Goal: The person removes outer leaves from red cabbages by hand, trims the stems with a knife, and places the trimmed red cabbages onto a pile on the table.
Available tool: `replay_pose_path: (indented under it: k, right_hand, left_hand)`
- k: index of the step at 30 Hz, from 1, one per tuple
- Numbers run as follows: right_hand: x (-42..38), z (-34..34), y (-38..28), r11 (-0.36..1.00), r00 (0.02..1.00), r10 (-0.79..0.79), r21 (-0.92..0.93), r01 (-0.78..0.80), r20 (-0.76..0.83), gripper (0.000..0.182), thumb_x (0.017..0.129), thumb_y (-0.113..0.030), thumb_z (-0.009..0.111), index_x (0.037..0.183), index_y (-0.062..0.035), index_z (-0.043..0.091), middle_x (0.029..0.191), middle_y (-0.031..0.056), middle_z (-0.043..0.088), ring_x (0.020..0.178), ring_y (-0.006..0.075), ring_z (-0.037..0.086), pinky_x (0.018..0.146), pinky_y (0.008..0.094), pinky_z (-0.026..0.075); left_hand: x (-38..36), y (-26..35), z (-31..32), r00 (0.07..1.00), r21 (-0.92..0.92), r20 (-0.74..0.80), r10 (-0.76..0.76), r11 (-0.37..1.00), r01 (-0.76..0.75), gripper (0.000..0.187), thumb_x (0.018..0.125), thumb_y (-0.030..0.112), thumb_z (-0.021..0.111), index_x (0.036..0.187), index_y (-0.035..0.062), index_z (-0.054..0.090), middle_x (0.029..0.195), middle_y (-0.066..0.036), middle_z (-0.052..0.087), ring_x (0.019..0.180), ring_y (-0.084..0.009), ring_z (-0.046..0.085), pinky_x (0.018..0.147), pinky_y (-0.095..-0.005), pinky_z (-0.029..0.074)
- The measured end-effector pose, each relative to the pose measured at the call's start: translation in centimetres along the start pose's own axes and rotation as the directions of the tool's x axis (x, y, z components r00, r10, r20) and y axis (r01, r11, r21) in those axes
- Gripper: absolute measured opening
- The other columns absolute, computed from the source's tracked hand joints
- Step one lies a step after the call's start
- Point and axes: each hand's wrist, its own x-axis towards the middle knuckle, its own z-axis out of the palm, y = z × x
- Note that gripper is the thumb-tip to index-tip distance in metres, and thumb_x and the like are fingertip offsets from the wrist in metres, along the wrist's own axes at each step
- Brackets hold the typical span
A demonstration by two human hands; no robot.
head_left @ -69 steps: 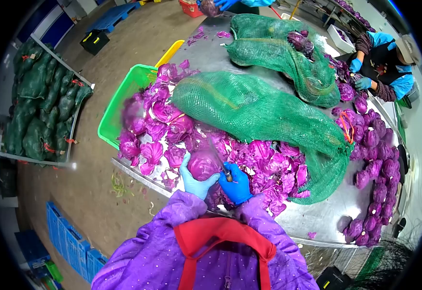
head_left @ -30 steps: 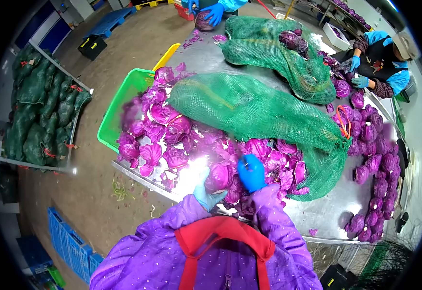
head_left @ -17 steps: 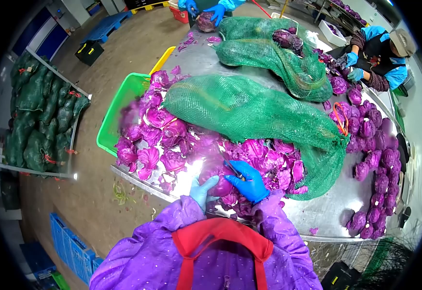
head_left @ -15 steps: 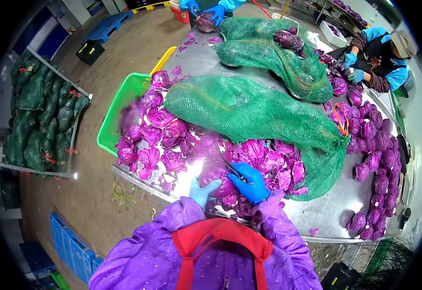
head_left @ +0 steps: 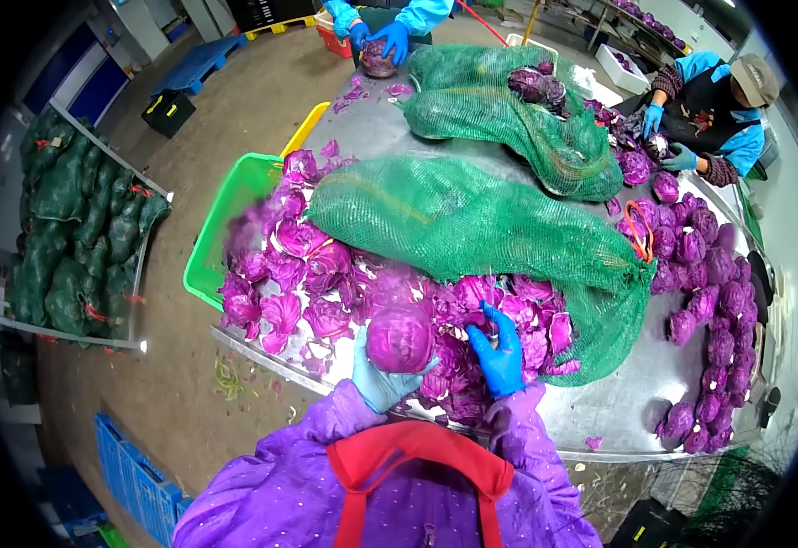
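A gloved left hand (head_left: pixel 378 379) cupped a red cabbage head (head_left: pixel 400 338) from below at the near edge of the steel table (head_left: pixel 618 402). The right hand (head_left: pixel 501 352) hovered just beside it over loose purple leaves (head_left: pixel 308 274), fingers pinched narrowly; what they held could not be made out. A green mesh sack (head_left: pixel 472 224) lay behind.

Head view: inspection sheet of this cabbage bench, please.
Surface: steel table, wet shine, mostly covered.
Job's things: round purple cabbage head; the knife is not clearly visible.
Clutter: loose purple cabbage leaves; two green mesh sacks; trimmed cabbage heads along the right edge.
Hands: left hand, blue glove, cups the head from below; right hand, blue glove, fingers curled beside it.
Cables: nothing seen.
Surroundings: green plastic crate; filled sacks on a rack; two co-workers' gloved hands at the far side.
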Motion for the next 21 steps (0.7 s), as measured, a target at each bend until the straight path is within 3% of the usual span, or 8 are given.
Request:
replay_pose_path:
  k: [2,5,8,11,14,16,19,21]
  right_hand:
    - [-0.6,1.0,-3.7,0.976,0.997,-0.04,0.218,0.024,0.07,0.057,0.077,-0.008,0.073,0.128,-0.0023,0.049,0.128,0.0134,0.052,0.119,0.024,0.049,0.101,0.036,0.038]
    - [-0.8,2.6,-7.1,0.963,0.938,-0.258,-0.013,0.269,0.232,0.073,0.07,-0.017,0.08,0.133,-0.0044,0.044,0.134,0.0154,0.046,0.125,0.0287,0.044,0.103,0.0383,0.037]
    - [-0.9,5.0,-4.6,0.962,0.948,-0.253,-0.056,0.268,0.192,0.057,0.075,-0.015,0.077,0.126,-0.0046,0.053,0.128,0.0143,0.052,0.119,0.0269,0.05,0.097,0.0359,0.042]
    - [0.2,4.7,-5.1,0.973,0.995,0.006,0.228,-0.029,0.102,0.029,0.082,-0.015,0.068,0.108,-0.0054,0.06,0.098,0.0124,0.064,0.089,0.022,0.062,0.076,0.0302,0.049]
    - [0.4,3.2,-3.3,0.335,0.871,0.433,0.856,-0.394,0.231,0.012,0.081,-0.012,0.066,0.089,-0.0066,0.059,0.071,0.0056,0.059,0.058,0.016,0.056,0.051,0.0269,0.046]
    - [1.3,1.6,-5.1,0.177,0.838,0.491,0.914,-0.366,0.24,0.016,0.084,-0.018,0.063,0.077,-0.0108,0.05,0.058,0.0031,0.05,0.043,0.0132,0.046,0.038,0.027,0.036]
    - [1.7,-0.4,-3.8,0.711,0.841,0.541,0.528,-0.464,0.011,0.02,0.088,-0.018,0.062,0.104,-0.0059,0.058,0.064,0.0011,0.054,0.042,0.01,0.044,0.038,0.0241,0.034]
    - [0.7,-1.3,-2.0,0.84,0.902,0.426,0.341,-0.422,0.069,0.047,0.086,-0.015,0.066,0.128,-0.0034,0.05,0.107,0.0084,0.06,0.083,0.0161,0.059,0.07,0.0264,0.048]
  left_hand:
    - [0.2,0.0,0.2,1.0,0.02,0.005,0.003,1.0,-0.003,0.088,0.077,0.075,0.046,0.14,0.0144,0.035,0.136,-0.016,0.046,0.119,-0.0383,0.049,0.077,-0.0482,0.055]
    - [0.6,-0.6,0.5,0.998,0.108,-0.05,0.048,0.993,-0.042,0.088,0.078,0.075,0.043,0.139,0.0117,0.036,0.136,-0.016,0.045,0.12,-0.0373,0.048,0.09,-0.0495,0.048]
    - [0.9,-1.0,0.4,0.996,0.104,-0.076,0.049,0.994,-0.041,0.084,0.08,0.072,0.044,0.138,0.0115,0.038,0.134,-0.014,0.047,0.12,-0.0354,0.049,0.097,-0.0504,0.044]
    - [1.1,-1.0,-0.1,0.999,0.039,-0.035,0.023,0.999,-0.022,0.08,0.08,0.07,0.046,0.137,0.0135,0.039,0.133,-0.012,0.05,0.119,-0.0336,0.051,0.096,-0.0499,0.044]
    - [1.0,-1.5,-0.4,0.989,-0.072,0.104,-0.103,0.991,0.111,0.084,0.079,0.072,0.046,0.138,0.0133,0.039,0.132,-0.012,0.05,0.111,-0.0324,0.056,0.094,-0.0471,0.046]
    - [1.2,-1.6,-1.1,0.943,-0.148,0.253,-0.215,0.955,0.257,0.09,0.077,0.075,0.046,0.139,0.0109,0.037,0.131,-0.014,0.051,0.104,-0.0313,0.06,0.092,-0.0443,0.047]
    - [1.4,-1.6,-1.3,0.864,-0.281,0.382,-0.328,0.849,0.447,0.097,0.074,0.078,0.046,0.139,0.0069,0.035,0.13,-0.017,0.051,0.102,-0.0299,0.062,0.088,-0.0416,0.049]
    - [0.9,-1.3,-0.4,0.865,-0.326,0.352,-0.358,0.819,0.472,0.1,0.072,0.079,0.045,0.139,0.0057,0.035,0.129,-0.015,0.051,0.099,-0.028,0.062,0.08,-0.0387,0.051]
